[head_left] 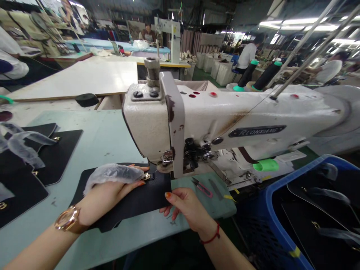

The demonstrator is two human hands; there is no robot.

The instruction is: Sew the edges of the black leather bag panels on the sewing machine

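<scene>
Stacked black panels (63,153), 9 o'clock; bare strip of tabletop (98,137) beside them. Left hand (112,193), 8 o'clock, lies on work panel (140,202), 7 o'clock, against plastic-wrapped strap (112,173); cannot tell if it grips. Panel's far edge runs under sewing machine (149,127) head. Right hand (184,206), 6 o'clock, pinches panel's right edge, thumb on top. Pink-handled snips (204,189), 5 o'clock, open gap between. Nameplate (257,131), 3 o'clock, reads "RLONXIANG". Blue basket (270,198), 4 o'clock, holds more panels.
</scene>
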